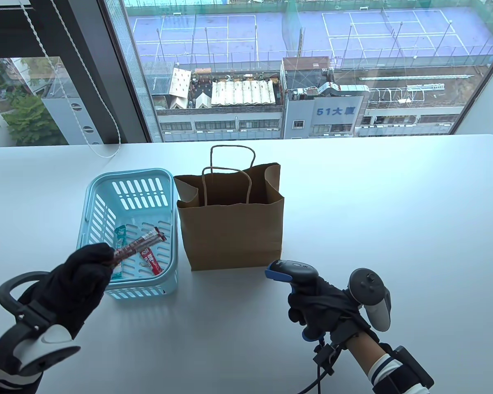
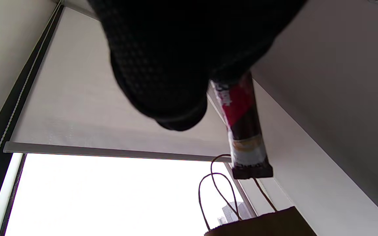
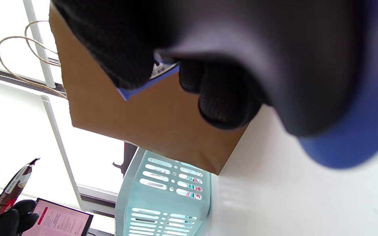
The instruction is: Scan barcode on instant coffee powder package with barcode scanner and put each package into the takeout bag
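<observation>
My left hand (image 1: 80, 273) pinches a brown-and-red coffee stick (image 1: 139, 245) and holds it above the light blue basket (image 1: 102, 213). The same stick (image 2: 246, 131) hangs below my gloved fingers in the left wrist view, and the stick (image 3: 13, 186) shows far left in the right wrist view. My right hand (image 1: 320, 305) grips the black-and-blue barcode scanner (image 1: 289, 271), its head pointing left, in front of the brown paper takeout bag (image 1: 232, 217). The bag stands upright and open. In the basket lie a teal stick (image 1: 119, 236) and a red stick (image 1: 151, 262).
The white table (image 1: 394, 213) stretches wide to the right of the bag. The basket (image 3: 166, 196) and bag (image 3: 143, 121) stand side by side, nearly touching. A window with a blind cord (image 1: 94, 102) runs along the table's far edge. A pink-screened device (image 3: 57, 219) shows in the right wrist view.
</observation>
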Demonstrator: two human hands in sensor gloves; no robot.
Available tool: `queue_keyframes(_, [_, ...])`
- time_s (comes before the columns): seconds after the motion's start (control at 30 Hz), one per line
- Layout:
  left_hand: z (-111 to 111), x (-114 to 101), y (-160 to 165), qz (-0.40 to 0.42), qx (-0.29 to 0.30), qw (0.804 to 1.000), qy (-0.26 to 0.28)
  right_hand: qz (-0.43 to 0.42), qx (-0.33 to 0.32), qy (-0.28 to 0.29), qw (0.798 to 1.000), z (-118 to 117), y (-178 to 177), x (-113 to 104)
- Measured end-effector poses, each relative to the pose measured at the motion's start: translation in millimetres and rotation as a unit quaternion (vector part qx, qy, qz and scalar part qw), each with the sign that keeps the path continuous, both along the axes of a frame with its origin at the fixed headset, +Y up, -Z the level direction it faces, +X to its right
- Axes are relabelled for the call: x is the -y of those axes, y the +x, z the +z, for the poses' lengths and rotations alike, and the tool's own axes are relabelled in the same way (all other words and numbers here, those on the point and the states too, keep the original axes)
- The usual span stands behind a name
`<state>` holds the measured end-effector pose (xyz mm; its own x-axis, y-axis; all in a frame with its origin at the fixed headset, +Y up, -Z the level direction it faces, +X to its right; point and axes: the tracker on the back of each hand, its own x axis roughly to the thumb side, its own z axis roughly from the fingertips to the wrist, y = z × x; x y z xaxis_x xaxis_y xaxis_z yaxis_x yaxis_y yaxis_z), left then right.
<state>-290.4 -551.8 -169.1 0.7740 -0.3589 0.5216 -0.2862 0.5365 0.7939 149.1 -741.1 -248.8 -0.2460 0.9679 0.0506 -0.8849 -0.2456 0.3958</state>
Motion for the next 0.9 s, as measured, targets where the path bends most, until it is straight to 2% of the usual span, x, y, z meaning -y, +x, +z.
queue_keyframes(0.17, [7.0, 43.7, 39.5, -0.114, 0.040, 0.992, 0.027, -0.058, -0.077, 0.005, 0.995, 6.8, -23.5, 3.0])
queue_keyframes(0.23, [6.7, 58.7, 53.7, -0.151, 0.057, 0.986, 0.029, -0.069, -0.103, 0.024, 0.992, 8.9, -29.7, 1.6])
queue_keyframes(0.33, [2.4, 84.2, 74.1, -0.203, 0.068, 0.977, 0.023, -0.044, -0.122, 0.058, 0.990, 12.8, -34.0, -4.6])
queue_keyframes(0.43, [-3.6, 97.5, 80.1, -0.195, 0.079, 0.978, -0.016, -0.004, -0.131, 0.071, 0.989, 15.7, -35.1, -7.6])
queue_keyframes(0.5, [-5.2, 103.4, 81.7, -0.192, 0.084, 0.977, -0.036, 0.009, -0.126, 0.070, 0.989, 17.3, -35.9, -8.9])
queue_keyframes(0.63, [-4.0, 108.2, 83.0, -0.195, 0.085, 0.976, -0.043, 0.031, -0.118, 0.082, 0.989, 19.7, -38.0, -10.7])
queue_keyframes(0.9, [-6.3, 106.7, 79.6, -0.179, 0.080, 0.979, -0.056, -0.018, -0.135, 0.088, 0.987, 16.7, -38.7, -6.2])
